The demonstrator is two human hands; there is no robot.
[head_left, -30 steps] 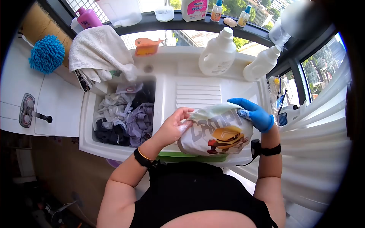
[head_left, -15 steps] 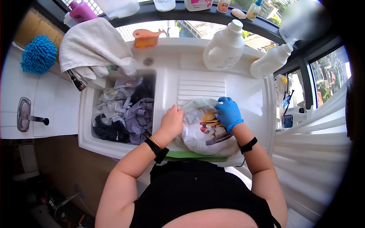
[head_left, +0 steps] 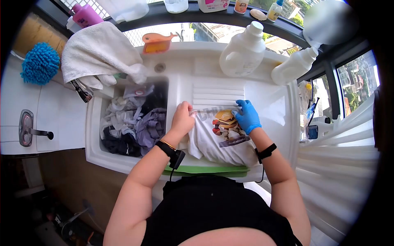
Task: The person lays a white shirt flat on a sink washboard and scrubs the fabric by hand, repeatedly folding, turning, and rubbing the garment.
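Observation:
A white T-shirt (head_left: 205,137) with a burger print and grey letters lies spread at the front of the ribbed washboard (head_left: 217,94). My bare left hand (head_left: 183,119) pinches its upper left edge between thumb and fingers. At its upper right edge is my right hand (head_left: 247,117) in a blue glove, thumb on the cloth beside the print and fingers bent over the edge. The cloth runs fairly flat between both hands, while its lower part is bunched in folds. Part of a green board or basin edge (head_left: 205,170) shows below the shirt.
Left of the washboard, a basin (head_left: 93,135) holds a heap of white, grey-purple and dark clothes (head_left: 131,123). A white towel (head_left: 100,51) drapes beside the tap. Two white detergent bottles (head_left: 243,51) (head_left: 294,65) and an orange whale-shaped dish (head_left: 158,43) stand along the back rim.
The shirt's upper edge has been drawn flatter and straighter, so the letters and burger print show more fully. My left hand has shifted slightly up and left; the right hand has barely moved.

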